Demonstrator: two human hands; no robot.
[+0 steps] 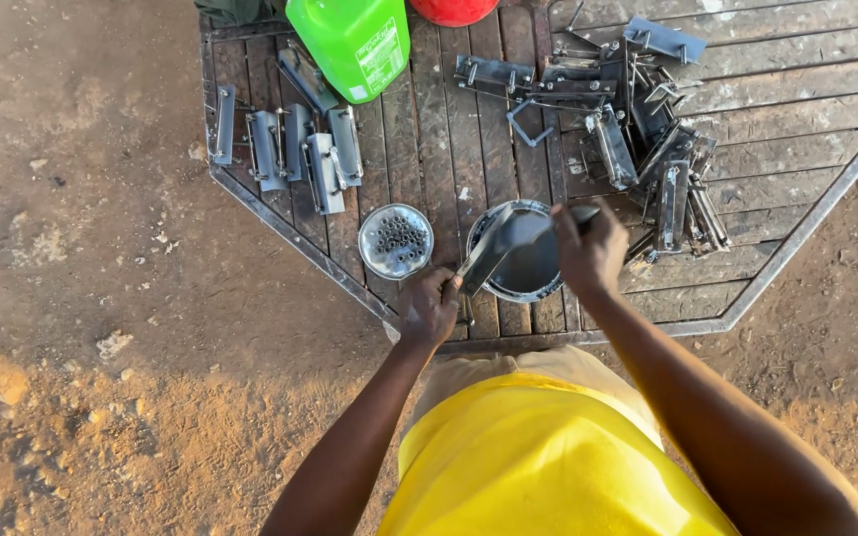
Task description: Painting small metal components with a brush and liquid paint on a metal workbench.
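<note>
My left hand (429, 306) grips one end of a flat grey metal bracket (486, 253), which slants up over an open paint can (526, 288) holding dark grey paint. My right hand (589, 250) is closed on a paintbrush (538, 228) whose bristles rest on the bracket above the can. The can stands near the front edge of a wooden table (449, 149) with a metal rim.
A round tin lid (395, 241) lies left of the can. A row of painted grey brackets (295, 149) sits at the table's left, a heap of unpainted metal parts (638, 129) at the right. A green jug (352, 42) and a red object (454, 10) stand at the back. Dirt ground surrounds the table.
</note>
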